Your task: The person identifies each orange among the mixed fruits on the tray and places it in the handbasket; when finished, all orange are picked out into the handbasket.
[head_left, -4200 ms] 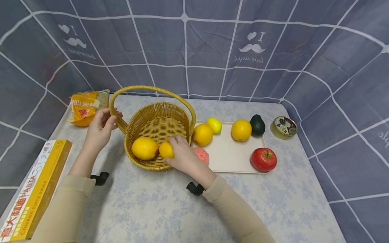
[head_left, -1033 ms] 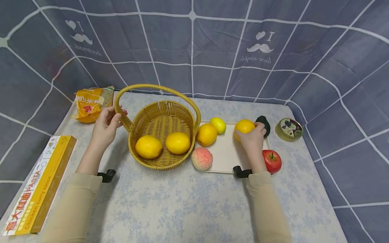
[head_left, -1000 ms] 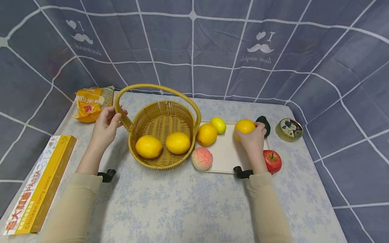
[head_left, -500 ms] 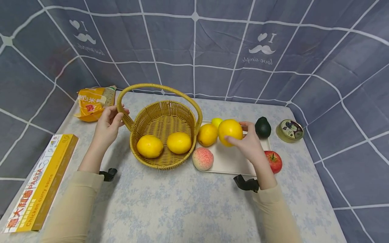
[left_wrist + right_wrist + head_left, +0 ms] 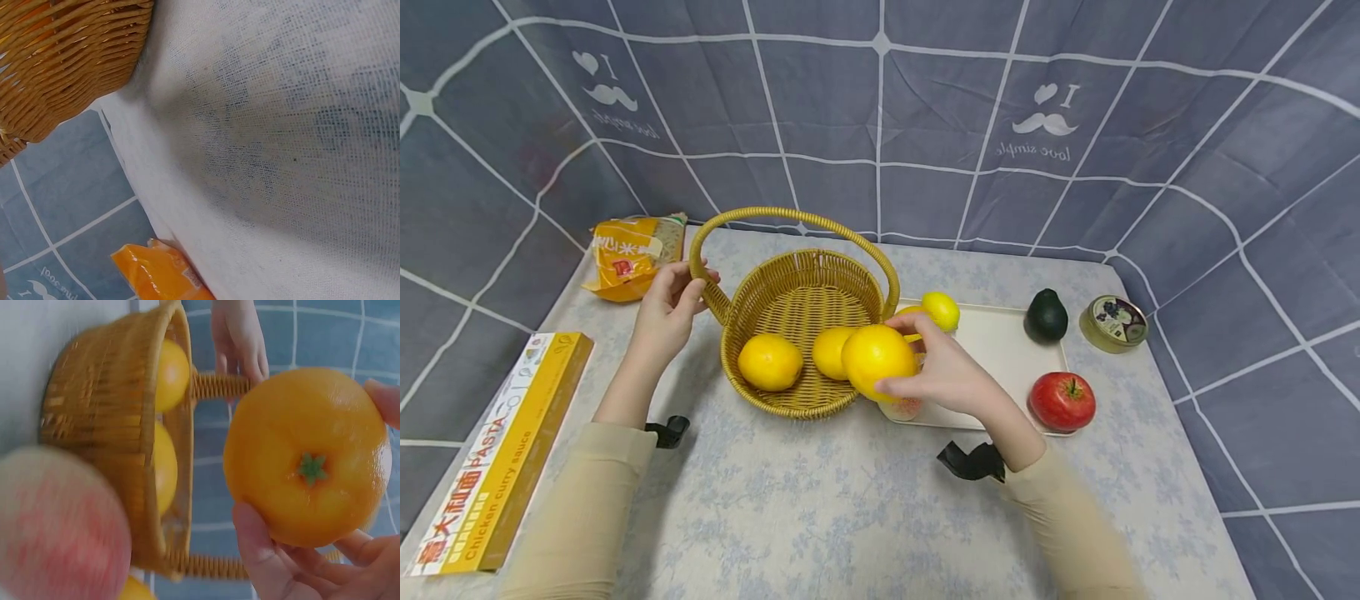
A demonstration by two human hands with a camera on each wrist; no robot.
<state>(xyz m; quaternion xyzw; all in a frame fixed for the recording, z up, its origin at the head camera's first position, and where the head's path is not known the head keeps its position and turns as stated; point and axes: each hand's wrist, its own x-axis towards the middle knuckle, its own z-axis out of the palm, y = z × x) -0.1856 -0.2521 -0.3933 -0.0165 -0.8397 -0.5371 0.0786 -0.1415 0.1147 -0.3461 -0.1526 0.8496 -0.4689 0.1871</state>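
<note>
My left hand [image 5: 666, 312] holds the left side of the handle [image 5: 805, 220] of a yellow wicker basket [image 5: 808, 304]. Two yellow fruits [image 5: 771, 362] lie inside it. In my right hand [image 5: 951, 375] an orange [image 5: 877, 358] is gripped between thumb and fingers, above the basket's right rim; its green stem mark shows in the right wrist view. Below this hand, a peach [image 5: 901, 408] sits partly hidden at the left of a white tray [image 5: 1000, 354]. A small lemon [image 5: 942, 311] and another yellow fruit [image 5: 912, 311], mostly covered by my hand, are at the tray's back left.
On the tray's right side are a dark green avocado [image 5: 1047, 317] and a red apple-like fruit [image 5: 1062, 402]. A round tin [image 5: 1114, 323] stands further right. At left are an orange food packet [image 5: 632, 257] and a long pasta box [image 5: 505, 450].
My right hand first let go of a yellow fruit in the basket, then lifted the orange off the tray and carried it left to the basket's rim. My left hand stays at the handle.
</note>
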